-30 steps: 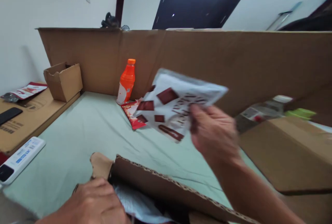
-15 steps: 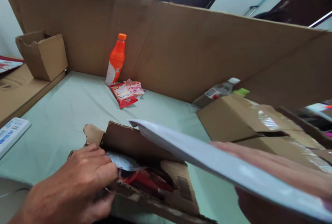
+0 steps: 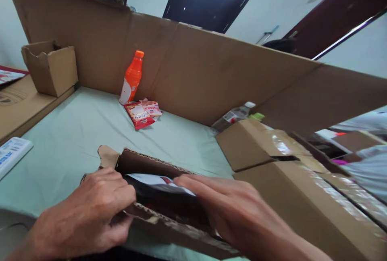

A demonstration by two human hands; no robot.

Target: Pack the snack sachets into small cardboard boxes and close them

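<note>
My left hand (image 3: 87,208) is closed round the near left edge of an open cardboard box (image 3: 193,232), its fingers over the rim. Inside the box, near its top, lies a flat white item (image 3: 149,179) with a bit of dark red print; its exact kind cannot be made out. My right hand (image 3: 238,208) reaches into the box from the right, fingers closed on that white item's right part. The hand hides the box's right end and most of what lies lower, which looks dark.
An orange bottle (image 3: 132,77) and red snack packets (image 3: 139,115) stand and lie at the back wall of cardboard (image 3: 229,71). A clear bottle (image 3: 234,115) leans behind taped boxes (image 3: 290,196) at right. At left are a small open carton (image 3: 62,71) and a white device (image 3: 13,154).
My right hand has brought the white item down and left into the box, where it was held above the right side before. My left hand keeps its hold. The camera view has shifted slightly.
</note>
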